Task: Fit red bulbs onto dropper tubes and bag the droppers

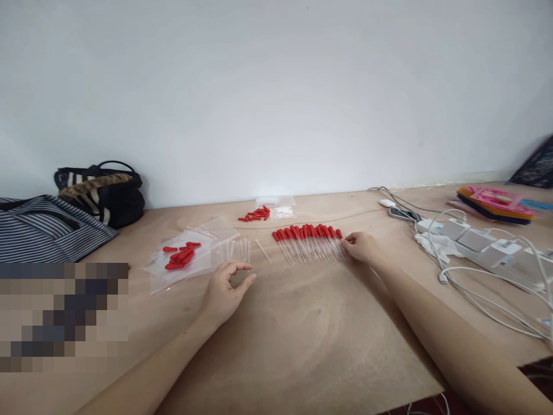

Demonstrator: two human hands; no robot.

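A row of droppers [309, 233] with red rubber bulbs and clear glass tubes lies side by side on the wooden table. At the row's right end my right hand [360, 246] is closed, fingertips pinched at the last dropper [339, 234]. My left hand [227, 291] hovers over the table with thumb and fingers apart, nothing between them. Just beyond it lie several bare glass tubes [239, 251], and one slanted tube [263, 252] sits apart from these. Loose red bulbs [184, 256] rest on clear plastic bags [158, 276] to the left.
At the back are more red bulbs [257, 214] and a clear bag of tubes [283, 208]. A power strip with white chargers [479, 242] and cables occupies the right side, near colourful flat pieces [496, 204]. A black bag [125, 199] and striped cloth bag [47, 227] stand left.
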